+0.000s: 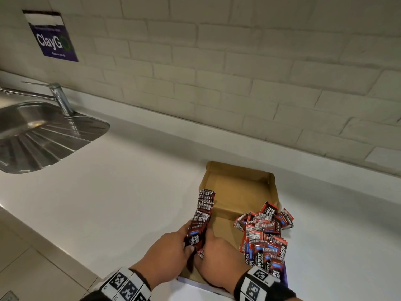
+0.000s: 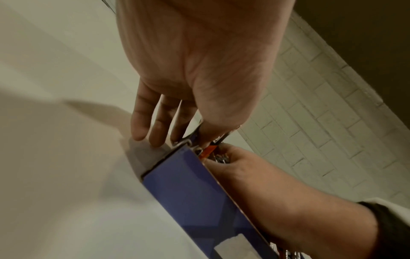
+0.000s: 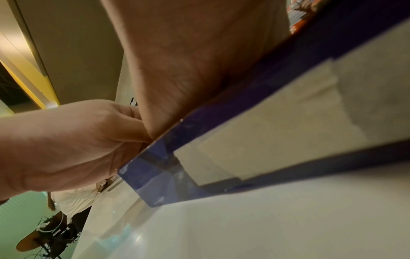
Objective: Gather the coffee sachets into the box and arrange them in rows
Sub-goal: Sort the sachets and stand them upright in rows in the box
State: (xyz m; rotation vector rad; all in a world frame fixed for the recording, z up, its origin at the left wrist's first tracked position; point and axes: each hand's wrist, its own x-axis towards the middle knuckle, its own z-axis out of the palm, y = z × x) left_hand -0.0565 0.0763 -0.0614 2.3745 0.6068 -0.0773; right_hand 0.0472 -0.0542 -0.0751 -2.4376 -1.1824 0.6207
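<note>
1. White kitchen counter (image 1: 121, 183) under a pale brick wall, and the open cardboard box (image 1: 238, 192) sits near the front edge. A fanned row of sachets (image 1: 202, 216) stands along its left wall; the loose pile (image 1: 264, 233) is heaped at the right side, some of it spilling over the rim.
2. Looks like the row is being squared up. I'd keep it pressed against the left wall, tap the bottom edges level, and only then let go, or the whole fan will flop over.
3. Left hand (image 1: 167, 255) grips the near end of the row from outside, thumb curled onto the packets. The wrist view shows its other fingers (image 2: 155, 121) fairly straight along the box's outer wall.
4. Right hand (image 1: 217, 257) is inside the box, fingers curled against the same end, pinching it from the other side.
5. Further out: a steel sink (image 1: 39, 133) with tap (image 1: 60, 101) at left, and a purple ClayGo sign (image 1: 53, 38) on the wall.
</note>
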